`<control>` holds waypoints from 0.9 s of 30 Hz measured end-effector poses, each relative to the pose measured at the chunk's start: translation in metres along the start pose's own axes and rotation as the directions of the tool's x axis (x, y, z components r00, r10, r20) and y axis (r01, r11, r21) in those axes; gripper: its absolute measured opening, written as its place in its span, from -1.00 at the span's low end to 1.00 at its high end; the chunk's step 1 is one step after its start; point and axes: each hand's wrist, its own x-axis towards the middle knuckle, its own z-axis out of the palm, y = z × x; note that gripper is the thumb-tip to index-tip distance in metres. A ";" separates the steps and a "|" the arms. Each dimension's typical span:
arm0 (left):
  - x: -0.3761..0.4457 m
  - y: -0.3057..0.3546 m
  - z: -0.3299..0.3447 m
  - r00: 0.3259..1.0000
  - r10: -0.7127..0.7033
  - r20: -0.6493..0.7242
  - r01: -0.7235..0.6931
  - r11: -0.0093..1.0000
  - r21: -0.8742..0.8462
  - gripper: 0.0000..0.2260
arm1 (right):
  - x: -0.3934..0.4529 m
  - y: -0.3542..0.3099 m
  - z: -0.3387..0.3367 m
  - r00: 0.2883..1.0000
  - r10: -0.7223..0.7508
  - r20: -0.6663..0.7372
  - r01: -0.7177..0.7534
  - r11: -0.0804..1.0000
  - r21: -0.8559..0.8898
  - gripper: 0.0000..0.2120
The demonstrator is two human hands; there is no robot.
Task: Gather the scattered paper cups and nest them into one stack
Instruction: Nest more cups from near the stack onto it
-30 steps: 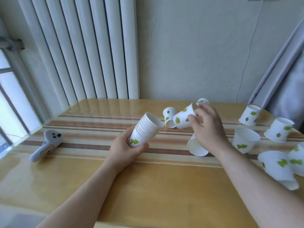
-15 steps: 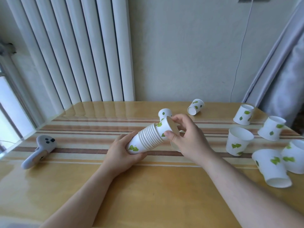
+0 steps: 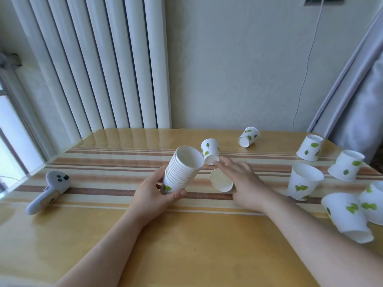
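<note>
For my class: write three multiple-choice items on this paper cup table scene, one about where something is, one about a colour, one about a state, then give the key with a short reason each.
1. Where does the grey handheld controller lie?
A. at the left of the striped wooden table
B. inside a cup
C. under the right hand

2. What colour are the leaf prints on the white paper cups?
A. red
B. green
C. blue

3. What is the left hand doing?
A. resting flat on the table
B. holding the controller
C. gripping the nested stack of white paper cups

Key: 1 A, the controller lies near the table's left edge, apart from the cups. 2 B, the upright paper cup at the right shows green leaves. 3 C, its fingers wrap the stack's base, while the right hand is open over a lying cup.
</note>
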 end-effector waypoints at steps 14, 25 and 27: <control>0.000 0.003 -0.002 0.999 -0.027 -0.033 0.027 1.000 -0.002 -0.40 | 0.018 -0.021 -0.011 0.864 0.503 -0.002 0.135 -0.228 0.964 -0.68; -0.001 0.010 -0.002 1.000 0.001 -0.021 0.001 0.996 0.091 -0.35 | 0.028 -0.048 0.002 0.941 0.254 -0.221 0.196 0.123 0.973 -0.32; 0.000 0.011 -0.002 0.999 0.031 -0.026 -0.028 0.994 0.109 -0.38 | 0.031 -0.047 0.006 0.944 0.237 -0.232 0.192 0.178 0.965 -0.33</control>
